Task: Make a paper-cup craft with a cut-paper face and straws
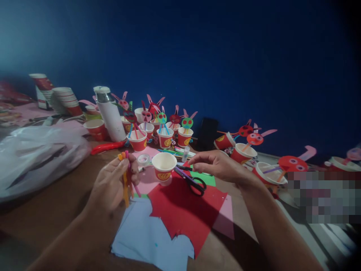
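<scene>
In my left hand point(114, 180) is a small bundle of thin orange and pink sticks point(126, 188), pinched between thumb and fingers; whether they are straws I cannot tell. My right hand point(214, 165) has its fingers stretched forward with nothing visible in them, above coloured paper and close to the scissors. Between both hands stands a red and white paper cup point(164, 167), upright. Black-handled scissors point(197, 185) and a purple stick point(183, 174) lie beside it. Cut red paper point(186, 210) overlaps blue sheets point(143, 233) in front.
Behind stand several cups point(137, 141) holding paper rabbit-like figures; more cups point(244, 154) are at right. A white bottle point(111, 116), stacked cups point(67, 101), a plastic bag point(42, 158) and a red tool point(108, 147) are at left. A tape roll point(143, 160) lies near the cup.
</scene>
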`<action>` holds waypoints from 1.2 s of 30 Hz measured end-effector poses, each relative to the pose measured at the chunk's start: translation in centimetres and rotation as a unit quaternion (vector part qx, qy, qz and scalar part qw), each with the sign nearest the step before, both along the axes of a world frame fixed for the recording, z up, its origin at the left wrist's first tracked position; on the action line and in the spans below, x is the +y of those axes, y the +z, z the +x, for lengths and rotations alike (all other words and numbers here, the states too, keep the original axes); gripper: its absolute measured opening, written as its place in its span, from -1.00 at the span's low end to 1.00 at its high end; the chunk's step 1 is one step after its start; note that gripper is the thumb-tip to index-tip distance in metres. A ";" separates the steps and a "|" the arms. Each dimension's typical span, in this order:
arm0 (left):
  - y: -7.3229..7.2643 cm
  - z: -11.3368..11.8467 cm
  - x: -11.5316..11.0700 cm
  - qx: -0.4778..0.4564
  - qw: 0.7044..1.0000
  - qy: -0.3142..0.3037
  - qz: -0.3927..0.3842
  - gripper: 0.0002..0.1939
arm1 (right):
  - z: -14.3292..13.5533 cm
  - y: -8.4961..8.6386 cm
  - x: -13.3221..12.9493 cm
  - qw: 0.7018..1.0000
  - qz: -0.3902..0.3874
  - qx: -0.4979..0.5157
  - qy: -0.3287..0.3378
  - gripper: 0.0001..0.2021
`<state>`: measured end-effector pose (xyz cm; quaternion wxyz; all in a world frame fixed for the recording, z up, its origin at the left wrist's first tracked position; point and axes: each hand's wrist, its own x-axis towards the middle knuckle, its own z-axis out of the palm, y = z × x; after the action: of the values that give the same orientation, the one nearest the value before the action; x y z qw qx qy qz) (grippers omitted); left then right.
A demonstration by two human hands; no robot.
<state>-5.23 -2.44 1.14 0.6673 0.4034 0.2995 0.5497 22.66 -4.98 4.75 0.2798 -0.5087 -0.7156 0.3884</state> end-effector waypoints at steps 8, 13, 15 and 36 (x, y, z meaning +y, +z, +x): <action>0.3 -1.8 1.0 -0.030 0.997 0.061 0.043 -0.91 | -0.3 0.5 -0.3 0.992 0.005 -0.096 0.076 -0.81; 1.4 -2.9 2.4 -0.052 0.992 0.105 0.055 -0.96 | -0.6 0.4 0.0 0.989 0.003 -0.112 0.091 -0.80; 1.4 -2.7 3.0 -0.066 0.991 0.109 0.033 -0.95 | -0.8 0.3 0.1 0.990 -0.014 -0.107 0.092 -0.81; 0.1 1.3 0.3 -0.041 0.987 0.055 -0.145 -0.79 | -10.5 -4.0 -2.6 0.995 -0.016 -0.077 0.060 -0.76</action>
<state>-3.92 -2.18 1.23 0.6990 0.2623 0.3704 0.5527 12.14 -7.56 0.76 0.1916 -0.4977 -0.7580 0.3754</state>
